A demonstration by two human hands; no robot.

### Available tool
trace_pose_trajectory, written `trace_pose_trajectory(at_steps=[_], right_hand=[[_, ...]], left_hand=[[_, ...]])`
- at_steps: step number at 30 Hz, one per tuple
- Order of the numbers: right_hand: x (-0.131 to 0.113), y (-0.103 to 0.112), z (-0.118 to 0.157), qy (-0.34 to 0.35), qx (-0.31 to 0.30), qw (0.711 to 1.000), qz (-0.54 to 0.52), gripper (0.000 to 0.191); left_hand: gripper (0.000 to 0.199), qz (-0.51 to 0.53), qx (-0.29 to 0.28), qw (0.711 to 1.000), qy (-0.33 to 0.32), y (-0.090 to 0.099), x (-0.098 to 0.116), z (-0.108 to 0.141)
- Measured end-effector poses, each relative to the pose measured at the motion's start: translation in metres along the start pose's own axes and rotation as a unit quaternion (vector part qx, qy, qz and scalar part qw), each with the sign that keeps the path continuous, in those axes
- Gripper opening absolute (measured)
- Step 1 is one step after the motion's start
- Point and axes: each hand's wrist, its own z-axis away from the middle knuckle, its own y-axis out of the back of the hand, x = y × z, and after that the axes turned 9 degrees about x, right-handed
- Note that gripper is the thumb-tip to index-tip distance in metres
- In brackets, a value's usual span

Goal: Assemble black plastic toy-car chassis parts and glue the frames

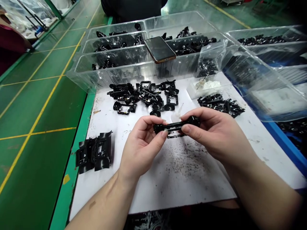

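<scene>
Between my two hands I hold a black plastic frame part above the white work surface. My left hand pinches its left end between thumb and fingers. The right end sits in the grip of my right hand, thumb along the front edge. Beyond my hands lies a loose heap of similar black frame parts. Left of my left forearm, a few black parts stand close together. A pile of small thin black pieces rests beyond my right hand.
Clear plastic trays with black parts stand at the back, a phone lying across their dividers. At the right are a small white box, a plastic bag and another clear tray. A person in dark clothing is at the far side.
</scene>
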Motion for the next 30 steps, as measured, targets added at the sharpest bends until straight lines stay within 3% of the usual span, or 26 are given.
trace_pose_trajectory(at_steps=[3,8,11,14,18,23,27,30], right_hand=[[-0.0016,-0.0005,0.0012,0.027,0.024,0.998,0.054,0.021],[-0.0043,-0.0026,0.0037,0.043,0.024,0.998,0.044,0.017],[-0.0025,-0.0038,0.0050,0.058,0.032,0.996,0.065,0.023],[-0.0007,-0.0042,0.0058,0.083,0.039,0.994,0.052,0.032],[-0.0008,-0.0033,0.0053,0.077,0.022,0.997,0.018,0.029],[-0.0006,-0.0057,0.0072,0.058,0.046,0.997,0.033,0.025],[-0.0002,-0.0088,0.0078,0.060,0.030,0.998,0.008,0.020],[0.0009,-0.0029,0.0036,0.056,-0.046,0.995,-0.074,0.037]], left_hand=[[0.020,0.021,-0.017,0.999,0.025,0.0007,-0.0004,0.0002],[0.021,0.035,-0.038,0.998,0.032,0.0014,-0.0029,-0.0014],[0.019,0.059,-0.053,0.996,0.042,0.0013,-0.0051,-0.0030],[0.017,0.066,-0.041,0.997,0.029,0.0016,-0.0064,-0.0040],[0.018,0.071,-0.020,0.997,0.016,0.0017,-0.0045,-0.0038],[0.020,-0.004,-0.020,1.000,-0.010,-0.0004,-0.0005,-0.0010],[0.019,0.009,-0.048,0.998,0.026,0.0005,-0.0009,-0.0008],[0.020,0.103,-0.056,0.992,0.052,0.0033,-0.0012,-0.0040]])
